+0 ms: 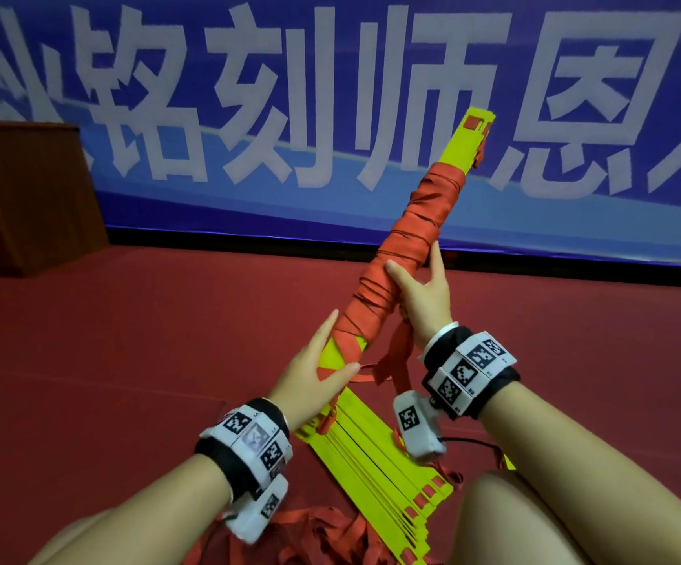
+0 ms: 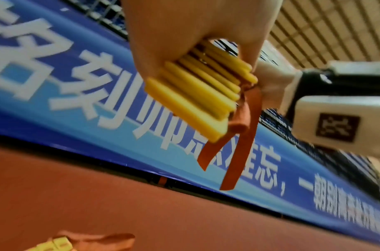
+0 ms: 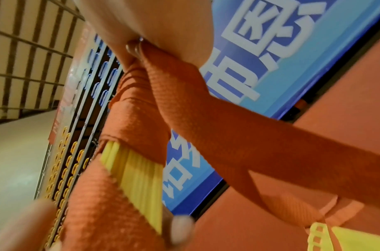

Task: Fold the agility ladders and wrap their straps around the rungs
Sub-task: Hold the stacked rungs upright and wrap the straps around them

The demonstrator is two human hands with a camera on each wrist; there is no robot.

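- A wooden stand (image 1: 24, 197) sits at 9 o'clock on the red floor (image 1: 126, 340), before a blue banner (image 1: 330, 95) with white characters.
- The left hand (image 1: 314, 381) grips the lower end of the bundle (image 1: 408, 246), thumb on the front face and fingers behind; in the left wrist view the yellow rung ends (image 2: 197, 98) fan out beneath the palm.
- The bundle, a stack of yellow rungs wound in red strap (image 1: 424, 214), tilts from 6 o'clock up toward 1 o'clock, held clear of the floor.
- A loose strap tail (image 1: 391, 360) hangs between the two wrists.
- The right hand (image 1: 424, 295) clasps the bundle's middle, thumb across the wraps, and pinches strap against it in the right wrist view.
- A second ladder (image 1: 375, 471) lies folded on the floor at 6 o'clock, its loose strap (image 1: 318, 532) heaped near the knees.
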